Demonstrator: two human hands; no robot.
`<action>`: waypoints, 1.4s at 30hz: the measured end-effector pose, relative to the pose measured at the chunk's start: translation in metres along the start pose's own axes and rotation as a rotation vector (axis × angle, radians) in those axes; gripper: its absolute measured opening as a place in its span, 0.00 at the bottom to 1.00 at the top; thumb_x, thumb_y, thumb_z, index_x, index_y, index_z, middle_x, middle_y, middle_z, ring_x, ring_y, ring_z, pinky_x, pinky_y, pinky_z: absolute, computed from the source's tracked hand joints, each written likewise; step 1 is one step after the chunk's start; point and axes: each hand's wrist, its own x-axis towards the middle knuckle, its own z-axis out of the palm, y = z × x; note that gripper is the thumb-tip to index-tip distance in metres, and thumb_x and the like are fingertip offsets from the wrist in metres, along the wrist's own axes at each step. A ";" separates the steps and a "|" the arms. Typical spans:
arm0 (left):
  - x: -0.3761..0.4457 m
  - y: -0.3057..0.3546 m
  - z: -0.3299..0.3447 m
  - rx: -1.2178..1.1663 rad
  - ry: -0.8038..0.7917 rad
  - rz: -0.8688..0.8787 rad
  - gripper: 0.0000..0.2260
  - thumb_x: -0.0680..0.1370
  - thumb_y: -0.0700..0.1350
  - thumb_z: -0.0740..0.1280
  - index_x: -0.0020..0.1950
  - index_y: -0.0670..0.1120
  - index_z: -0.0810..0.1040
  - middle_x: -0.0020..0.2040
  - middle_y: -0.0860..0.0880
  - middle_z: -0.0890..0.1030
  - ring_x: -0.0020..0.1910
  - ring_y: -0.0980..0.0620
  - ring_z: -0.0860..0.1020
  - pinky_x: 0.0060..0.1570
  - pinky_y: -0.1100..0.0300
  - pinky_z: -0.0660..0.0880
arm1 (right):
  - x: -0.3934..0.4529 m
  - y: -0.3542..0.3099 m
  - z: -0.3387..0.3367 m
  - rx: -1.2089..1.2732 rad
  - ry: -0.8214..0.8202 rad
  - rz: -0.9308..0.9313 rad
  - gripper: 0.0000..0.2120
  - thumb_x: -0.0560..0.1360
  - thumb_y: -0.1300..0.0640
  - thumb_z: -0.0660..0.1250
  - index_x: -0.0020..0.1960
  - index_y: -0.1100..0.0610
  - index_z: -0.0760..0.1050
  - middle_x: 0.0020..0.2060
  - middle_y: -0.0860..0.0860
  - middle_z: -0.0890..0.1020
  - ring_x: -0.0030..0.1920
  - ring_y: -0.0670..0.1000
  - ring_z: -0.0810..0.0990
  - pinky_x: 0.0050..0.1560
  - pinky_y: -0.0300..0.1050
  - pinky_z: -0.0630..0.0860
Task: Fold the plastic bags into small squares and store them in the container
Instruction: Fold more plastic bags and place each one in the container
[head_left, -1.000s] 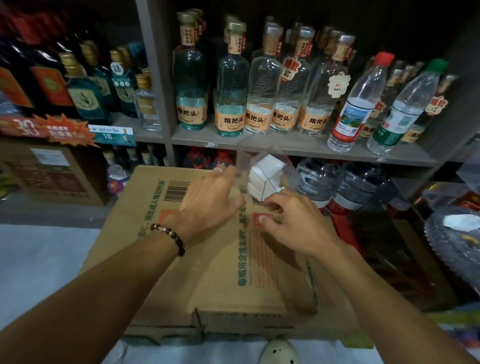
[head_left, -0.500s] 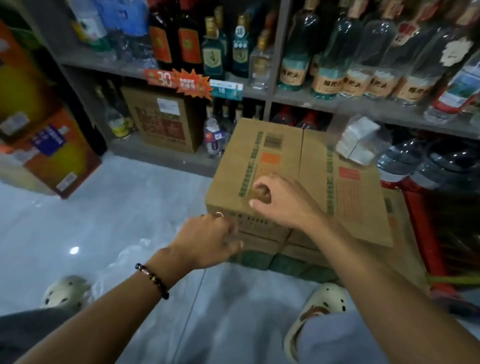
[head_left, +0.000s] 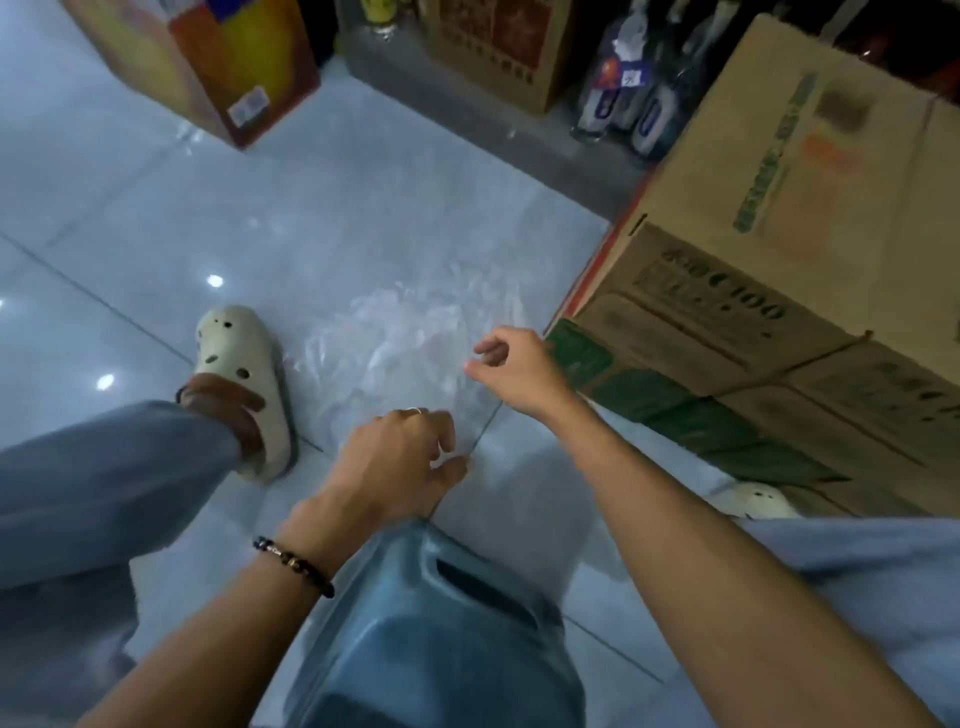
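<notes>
Head view: clear bags (head_left: 395, 353) lie crumpled on the floor (head_left: 156, 218). Left hand (head_left: 400, 457), at 6 o'clock of the heap, pinches a film edge; right hand (head_left: 514, 369), at 3 o'clock, pinches it too. Box (head_left: 779, 218) stands at 2 o'clock.

Shop floor: stacked cartons (head_left: 753, 291), shelved bottles (head_left: 618, 98).

Bare forearms, a dark beaded bracelet (head_left: 296, 565) on the left wrist, a ring (head_left: 414, 411), pale blue trousers (head_left: 93, 467), cream perforated clogs (head_left: 244, 374)
</notes>
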 end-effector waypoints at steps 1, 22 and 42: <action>-0.002 -0.011 0.008 -0.022 0.005 -0.040 0.12 0.76 0.60 0.65 0.51 0.54 0.76 0.47 0.56 0.80 0.48 0.52 0.79 0.43 0.58 0.73 | 0.005 0.008 0.020 0.057 -0.028 0.055 0.15 0.72 0.52 0.76 0.54 0.58 0.78 0.40 0.47 0.78 0.45 0.50 0.79 0.48 0.44 0.76; 0.019 -0.072 0.046 -0.123 0.044 -0.235 0.11 0.77 0.59 0.63 0.49 0.53 0.75 0.46 0.54 0.79 0.44 0.49 0.78 0.41 0.54 0.76 | 0.080 0.058 0.109 0.442 -0.047 0.483 0.08 0.76 0.61 0.70 0.39 0.57 0.77 0.34 0.53 0.77 0.40 0.52 0.78 0.39 0.47 0.76; 0.041 0.075 -0.054 -0.096 0.554 0.075 0.19 0.75 0.52 0.70 0.62 0.45 0.72 0.62 0.47 0.72 0.60 0.45 0.71 0.55 0.51 0.70 | -0.082 -0.075 -0.198 -0.224 -0.235 -0.011 0.10 0.70 0.48 0.66 0.41 0.56 0.74 0.44 0.49 0.75 0.44 0.48 0.72 0.46 0.43 0.68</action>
